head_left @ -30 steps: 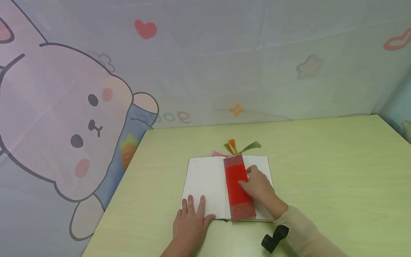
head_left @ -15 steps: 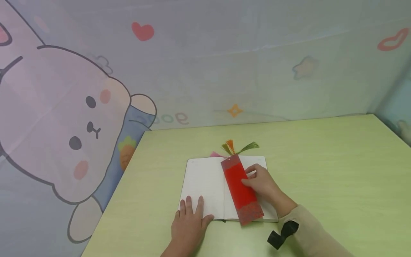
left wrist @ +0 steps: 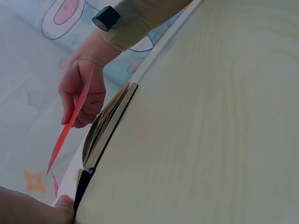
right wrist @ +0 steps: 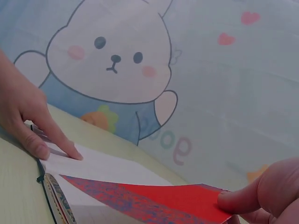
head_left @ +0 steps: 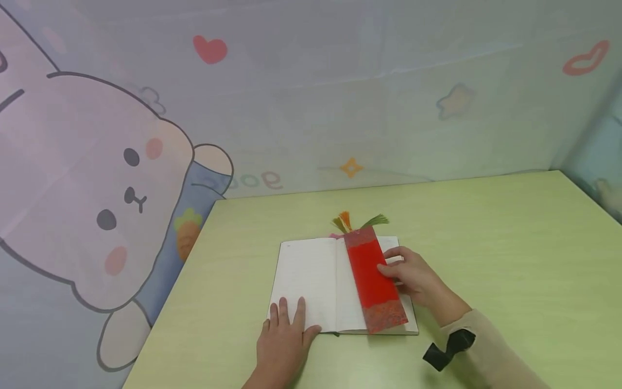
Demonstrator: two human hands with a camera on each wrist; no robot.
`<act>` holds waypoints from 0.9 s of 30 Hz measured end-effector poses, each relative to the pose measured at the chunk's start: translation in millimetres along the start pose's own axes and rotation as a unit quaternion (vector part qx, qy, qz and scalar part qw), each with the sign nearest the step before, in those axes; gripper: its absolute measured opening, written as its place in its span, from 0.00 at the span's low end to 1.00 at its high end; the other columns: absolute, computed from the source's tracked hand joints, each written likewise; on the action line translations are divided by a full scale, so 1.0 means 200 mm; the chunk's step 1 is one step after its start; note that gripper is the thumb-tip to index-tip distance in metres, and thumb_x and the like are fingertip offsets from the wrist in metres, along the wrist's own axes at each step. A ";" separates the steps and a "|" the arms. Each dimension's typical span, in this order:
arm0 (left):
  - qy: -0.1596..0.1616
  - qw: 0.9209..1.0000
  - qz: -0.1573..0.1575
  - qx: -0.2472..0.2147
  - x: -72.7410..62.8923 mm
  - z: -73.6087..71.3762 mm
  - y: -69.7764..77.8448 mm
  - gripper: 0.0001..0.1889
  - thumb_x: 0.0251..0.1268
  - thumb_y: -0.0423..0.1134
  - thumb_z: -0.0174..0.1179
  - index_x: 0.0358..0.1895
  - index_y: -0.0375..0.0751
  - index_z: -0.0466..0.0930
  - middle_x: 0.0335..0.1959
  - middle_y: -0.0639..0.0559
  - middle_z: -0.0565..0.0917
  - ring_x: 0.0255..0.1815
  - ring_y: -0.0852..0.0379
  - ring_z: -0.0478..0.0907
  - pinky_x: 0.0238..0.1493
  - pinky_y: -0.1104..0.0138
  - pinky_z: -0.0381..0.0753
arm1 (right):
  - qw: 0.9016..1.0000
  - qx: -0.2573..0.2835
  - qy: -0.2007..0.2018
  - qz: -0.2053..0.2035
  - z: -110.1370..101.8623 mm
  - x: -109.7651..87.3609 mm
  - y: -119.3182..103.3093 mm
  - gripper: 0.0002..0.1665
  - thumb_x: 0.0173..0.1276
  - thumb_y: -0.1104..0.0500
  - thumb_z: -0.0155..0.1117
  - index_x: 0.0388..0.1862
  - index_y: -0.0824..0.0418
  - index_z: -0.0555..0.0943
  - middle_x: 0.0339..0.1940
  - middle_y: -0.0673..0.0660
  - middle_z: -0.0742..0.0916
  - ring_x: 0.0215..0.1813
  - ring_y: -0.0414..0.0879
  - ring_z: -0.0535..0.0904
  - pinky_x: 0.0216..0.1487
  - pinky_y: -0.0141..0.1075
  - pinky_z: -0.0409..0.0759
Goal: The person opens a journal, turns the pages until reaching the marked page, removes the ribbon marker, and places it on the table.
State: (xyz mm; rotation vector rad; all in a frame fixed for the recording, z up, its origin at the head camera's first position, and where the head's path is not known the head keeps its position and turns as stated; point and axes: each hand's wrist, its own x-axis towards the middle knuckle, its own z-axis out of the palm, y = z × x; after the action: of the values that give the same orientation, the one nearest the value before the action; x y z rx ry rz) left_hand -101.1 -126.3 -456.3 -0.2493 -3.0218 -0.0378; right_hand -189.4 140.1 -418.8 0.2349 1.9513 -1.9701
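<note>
Pale green wood-grain tabletop [head_left: 486, 243] carries open white-paged notebook [head_left: 308, 270]. Flat red rectangular card [head_left: 371, 273] tilts above notebook's right page, right hand [head_left: 417, 276] pinching its edge. Left hand [head_left: 283, 343] spread on notebook's near left corner. Green thread tassel [head_left: 376, 220] past notebook's far edge.

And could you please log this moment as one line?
left grip: touching open notebook, left page | right grip: pinching red card over right page | orange tassel: beyond notebook's far edge
</note>
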 end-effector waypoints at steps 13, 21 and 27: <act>0.000 1.000 -0.007 -0.004 0.01 0.01 0.01 0.32 0.64 0.61 0.48 0.65 0.43 0.67 0.61 0.29 0.67 0.63 0.33 0.62 0.55 0.47 0.68 | 0.999 -0.006 0.017 -0.027 -0.18 -0.01 0.00 0.29 0.67 0.58 0.59 0.61 0.66 0.59 0.44 0.61 0.79 0.39 0.49 0.80 0.39 0.39 0.79; -0.002 1.000 -0.009 -0.011 0.03 0.01 0.02 0.32 0.64 0.60 0.48 0.65 0.42 0.67 0.62 0.28 0.67 0.63 0.32 0.62 0.55 0.46 0.67 | 0.999 -0.013 0.038 -0.020 -0.28 0.00 0.03 0.30 0.67 0.58 0.59 0.61 0.67 0.58 0.46 0.61 0.78 0.39 0.47 0.79 0.40 0.37 0.79; 0.014 1.000 0.002 -0.012 0.02 0.01 0.02 0.32 0.64 0.60 0.49 0.64 0.42 0.68 0.60 0.28 0.68 0.61 0.32 0.64 0.52 0.46 0.69 | 0.999 -0.024 0.040 -0.027 -0.35 0.01 0.06 0.31 0.67 0.57 0.59 0.62 0.68 0.58 0.47 0.63 0.79 0.38 0.46 0.80 0.40 0.37 0.79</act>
State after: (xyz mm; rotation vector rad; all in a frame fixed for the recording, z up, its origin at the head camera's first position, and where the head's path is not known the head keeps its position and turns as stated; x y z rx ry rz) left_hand -105.5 -121.7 -458.4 -0.2535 -2.9939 -0.0755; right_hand -196.1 209.7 -432.4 0.2533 2.0733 -1.9731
